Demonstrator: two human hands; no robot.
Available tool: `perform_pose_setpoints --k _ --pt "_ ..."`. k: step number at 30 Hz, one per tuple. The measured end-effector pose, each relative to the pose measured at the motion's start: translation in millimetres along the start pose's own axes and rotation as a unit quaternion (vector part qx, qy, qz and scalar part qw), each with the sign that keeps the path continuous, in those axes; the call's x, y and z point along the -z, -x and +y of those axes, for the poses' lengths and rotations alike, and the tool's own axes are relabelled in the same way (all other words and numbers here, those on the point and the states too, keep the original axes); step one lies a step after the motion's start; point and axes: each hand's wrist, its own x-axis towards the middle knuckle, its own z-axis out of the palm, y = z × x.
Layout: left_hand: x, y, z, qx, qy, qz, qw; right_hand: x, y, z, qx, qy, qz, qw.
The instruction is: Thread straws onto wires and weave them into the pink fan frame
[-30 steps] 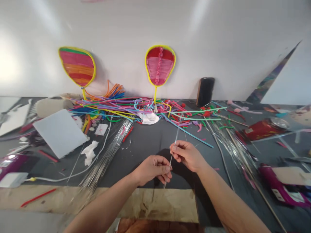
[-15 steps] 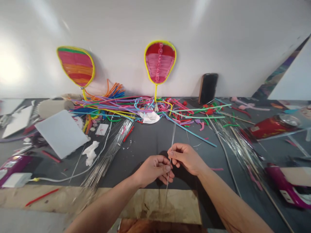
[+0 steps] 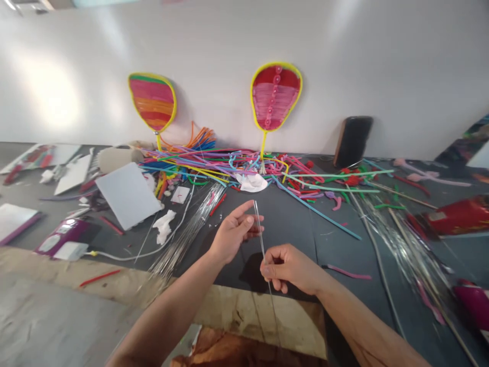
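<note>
Between my hands, thin silvery wires [image 3: 261,235] stand nearly upright over the dark tabletop. My right hand [image 3: 292,267] pinches them between thumb and forefinger, and a thin end hangs below it. My left hand [image 3: 231,234] is at their upper part, its forefinger stretched out to touch the top end. The thumb is apart from the forefinger, and the other fingers are loosely bent behind the wires. A bundle of similar silvery wires [image 3: 187,229] lies left of my hands.
Colourful pipe cleaners [image 3: 214,162] are heaped along the wall. Two yellow-rimmed fan shapes, one striped [image 3: 155,104] and one pink and red [image 3: 275,99], lean there beside a phone [image 3: 352,141]. A white square [image 3: 129,196] and white cable [image 3: 126,258] lie left; a red can [image 3: 460,215] lies right.
My left hand has moved up to the top end of the wires, its forefinger now extended. My right hand has moved lower, still pinching. The view has turned left.
</note>
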Motion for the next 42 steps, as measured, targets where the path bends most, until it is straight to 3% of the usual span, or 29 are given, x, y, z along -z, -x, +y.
perform_pose_setpoints --k 8,18,29,42 --pt "1.4 -2.4 2.3 -0.032 0.015 0.025 0.999 -5.2 -4.8 6.9 -0.024 0.015 -0.024 0.999" --pt "7.7 -4.8 5.9 0.003 0.052 0.057 0.997 -3.4 -5.9 10.0 -0.029 0.021 -0.041 0.999" --pt "9.6 -4.3 6.0 0.026 0.069 0.020 0.997 -2.2 -5.2 11.8 -0.022 0.033 -0.063 0.997" --pt "5.0 -3.7 1.5 0.009 0.039 0.053 0.998 -2.2 -4.9 10.5 -0.025 0.031 -0.069 0.997"
